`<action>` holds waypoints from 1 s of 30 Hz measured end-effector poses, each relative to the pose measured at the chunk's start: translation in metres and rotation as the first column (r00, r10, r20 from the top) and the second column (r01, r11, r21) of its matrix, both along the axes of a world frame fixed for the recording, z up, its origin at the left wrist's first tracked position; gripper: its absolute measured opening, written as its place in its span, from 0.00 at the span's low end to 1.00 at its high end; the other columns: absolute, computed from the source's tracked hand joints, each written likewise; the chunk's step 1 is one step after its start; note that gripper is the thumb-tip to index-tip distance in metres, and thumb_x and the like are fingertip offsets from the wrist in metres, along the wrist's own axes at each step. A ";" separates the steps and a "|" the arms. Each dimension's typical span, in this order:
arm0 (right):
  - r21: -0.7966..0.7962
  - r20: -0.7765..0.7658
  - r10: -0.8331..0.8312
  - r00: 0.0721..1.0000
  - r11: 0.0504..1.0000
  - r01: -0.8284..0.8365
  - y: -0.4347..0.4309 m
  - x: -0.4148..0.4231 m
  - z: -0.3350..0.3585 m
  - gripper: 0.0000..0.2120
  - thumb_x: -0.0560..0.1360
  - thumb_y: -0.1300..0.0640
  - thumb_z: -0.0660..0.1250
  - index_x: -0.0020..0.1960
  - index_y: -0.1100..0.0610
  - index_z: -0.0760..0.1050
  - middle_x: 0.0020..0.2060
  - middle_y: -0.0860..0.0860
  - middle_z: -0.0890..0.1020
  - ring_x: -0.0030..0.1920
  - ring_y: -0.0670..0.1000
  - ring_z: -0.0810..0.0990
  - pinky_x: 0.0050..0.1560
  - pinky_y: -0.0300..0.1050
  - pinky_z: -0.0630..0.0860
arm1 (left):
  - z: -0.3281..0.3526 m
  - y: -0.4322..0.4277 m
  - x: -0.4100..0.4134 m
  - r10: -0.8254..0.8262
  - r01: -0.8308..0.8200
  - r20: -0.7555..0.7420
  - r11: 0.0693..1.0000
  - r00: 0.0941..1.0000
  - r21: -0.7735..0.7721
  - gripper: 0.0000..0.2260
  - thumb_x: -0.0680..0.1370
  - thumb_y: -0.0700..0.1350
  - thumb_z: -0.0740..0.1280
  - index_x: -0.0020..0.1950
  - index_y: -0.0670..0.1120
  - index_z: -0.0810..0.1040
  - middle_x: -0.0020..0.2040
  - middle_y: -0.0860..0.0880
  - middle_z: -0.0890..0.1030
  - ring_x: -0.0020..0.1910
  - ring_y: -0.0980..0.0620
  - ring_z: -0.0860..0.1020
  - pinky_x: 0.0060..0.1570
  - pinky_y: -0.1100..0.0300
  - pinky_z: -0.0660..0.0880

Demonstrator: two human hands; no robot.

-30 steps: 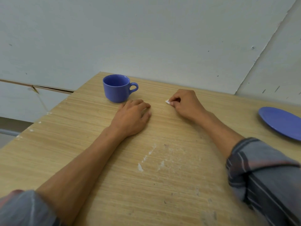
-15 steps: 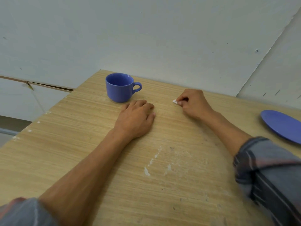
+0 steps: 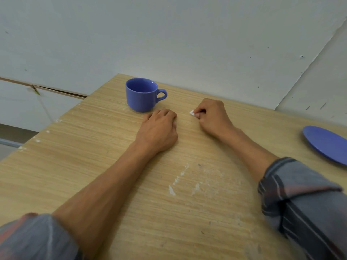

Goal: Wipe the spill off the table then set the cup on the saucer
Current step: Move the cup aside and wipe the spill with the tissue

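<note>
A blue cup [image 3: 142, 95] stands upright near the far edge of the wooden table [image 3: 75, 156], handle to the right. My left hand [image 3: 158, 131] rests knuckles-up on the table just in front of the cup, fingers curled under, holding nothing that I can see. My right hand [image 3: 212, 116] is closed on a small white wad of tissue [image 3: 191, 112], pressed to the table right of the cup. A blue saucer [image 3: 326, 144] lies at the right edge, partly cut off. White smears [image 3: 176, 182] mark the table between my forearms.
A pale wall runs right behind the table's far edge. The table's left edge drops off toward the floor, with chipped white spots along it. My rolled-up sleeves fill the bottom corners.
My right hand with the tissue has shifted slightly right and back. My left hand stays put while its fingers curl in more. The cup and saucer have not moved.
</note>
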State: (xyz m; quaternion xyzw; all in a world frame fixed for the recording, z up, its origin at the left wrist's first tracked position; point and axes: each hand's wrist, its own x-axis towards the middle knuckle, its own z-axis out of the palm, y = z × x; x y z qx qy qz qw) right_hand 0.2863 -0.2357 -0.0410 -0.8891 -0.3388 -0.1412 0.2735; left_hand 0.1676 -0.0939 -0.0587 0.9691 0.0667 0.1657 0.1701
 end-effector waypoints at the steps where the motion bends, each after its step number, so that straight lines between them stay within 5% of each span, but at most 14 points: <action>1: -0.007 0.015 0.049 0.999 0.999 -0.049 -0.001 -0.013 -0.001 0.03 0.70 0.66 0.71 0.40 0.61 0.83 0.39 0.54 0.83 0.41 0.51 0.81 0.43 0.33 0.71 | 0.000 0.000 0.000 0.004 -0.004 0.002 1.000 1.000 0.001 0.18 0.80 0.48 0.55 0.69 0.47 0.70 0.69 0.50 0.72 0.69 0.50 0.67 0.68 0.52 0.60; 6: -0.106 0.006 0.314 0.949 0.944 -0.312 -0.036 -0.063 0.004 0.03 0.70 0.66 0.70 0.39 0.62 0.83 0.37 0.52 0.82 0.37 0.45 0.78 0.42 0.28 0.71 | -0.002 0.000 0.002 0.003 -0.003 0.023 1.000 1.000 0.010 0.17 0.80 0.48 0.56 0.68 0.48 0.71 0.69 0.49 0.72 0.68 0.50 0.68 0.67 0.52 0.60; 9: -0.071 0.033 0.159 0.987 0.985 -0.156 -0.051 -0.025 0.010 0.03 0.69 0.67 0.72 0.40 0.63 0.83 0.38 0.55 0.83 0.39 0.51 0.82 0.43 0.28 0.71 | -0.001 0.000 0.001 -0.013 0.013 0.009 1.000 1.000 0.010 0.17 0.81 0.48 0.55 0.69 0.48 0.70 0.69 0.50 0.72 0.68 0.50 0.68 0.67 0.52 0.60; 12: 0.001 -0.040 -0.096 0.995 0.995 0.096 -0.051 -0.002 0.007 0.04 0.69 0.69 0.70 0.41 0.63 0.83 0.41 0.58 0.84 0.44 0.55 0.82 0.49 0.41 0.77 | -0.001 0.000 0.000 -0.023 0.023 0.010 1.000 1.000 0.011 0.17 0.81 0.48 0.55 0.68 0.48 0.71 0.68 0.50 0.73 0.68 0.50 0.68 0.67 0.52 0.60; 14: 0.022 -0.003 -0.074 0.997 0.997 0.074 -0.045 -0.016 0.000 0.05 0.69 0.70 0.70 0.41 0.63 0.83 0.40 0.58 0.84 0.43 0.55 0.82 0.49 0.45 0.77 | -0.001 0.001 0.000 -0.029 0.029 0.005 1.000 1.000 -0.009 0.16 0.80 0.47 0.56 0.67 0.49 0.72 0.68 0.51 0.73 0.68 0.50 0.68 0.67 0.51 0.60; 17: -0.012 -0.033 0.135 0.990 0.991 -0.136 -0.046 -0.062 0.004 0.05 0.70 0.68 0.70 0.41 0.61 0.84 0.39 0.53 0.83 0.40 0.48 0.81 0.45 0.31 0.73 | 0.005 -0.003 -0.003 -0.089 0.100 0.087 0.987 0.992 -0.128 0.15 0.80 0.44 0.58 0.65 0.50 0.75 0.66 0.51 0.75 0.66 0.52 0.71 0.68 0.52 0.62; 19: 0.026 -0.232 0.188 0.954 0.982 -0.187 -0.052 -0.081 0.013 0.04 0.70 0.64 0.72 0.43 0.57 0.84 0.39 0.48 0.84 0.40 0.44 0.80 0.44 0.27 0.72 | 0.015 -0.010 -0.006 -0.157 0.208 0.161 0.905 0.974 -0.371 0.14 0.80 0.41 0.59 0.63 0.48 0.77 0.63 0.51 0.78 0.63 0.55 0.74 0.64 0.58 0.68; 22: 0.501 -0.607 0.353 0.712 0.866 -0.002 -0.063 -0.086 0.024 0.07 0.68 0.63 0.72 0.46 0.57 0.82 0.38 0.49 0.84 0.39 0.46 0.79 0.41 0.32 0.76 | 0.030 -0.021 -0.012 -0.290 0.312 0.167 0.586 0.942 -0.748 0.13 0.82 0.42 0.57 0.63 0.46 0.77 0.57 0.50 0.82 0.56 0.56 0.79 0.53 0.58 0.74; 25: 0.746 -0.659 0.601 0.453 0.598 0.292 -0.067 -0.083 0.027 0.12 0.65 0.64 0.69 0.49 0.59 0.79 0.38 0.49 0.84 0.40 0.46 0.77 0.37 0.32 0.76 | 0.036 -0.024 -0.015 -0.369 0.308 0.155 0.402 0.916 -0.862 0.13 0.82 0.43 0.58 0.64 0.45 0.77 0.55 0.47 0.82 0.55 0.51 0.82 0.53 0.55 0.77; 30: 0.747 -0.665 0.632 0.398 0.561 0.358 -0.067 -0.085 0.024 0.14 0.67 0.64 0.69 0.52 0.62 0.77 0.47 0.57 0.83 0.44 0.49 0.78 0.35 0.33 0.75 | 0.037 -0.030 -0.014 -0.437 0.323 0.155 0.341 0.886 -0.883 0.12 0.79 0.44 0.66 0.61 0.45 0.79 0.54 0.45 0.84 0.51 0.51 0.82 0.53 0.57 0.78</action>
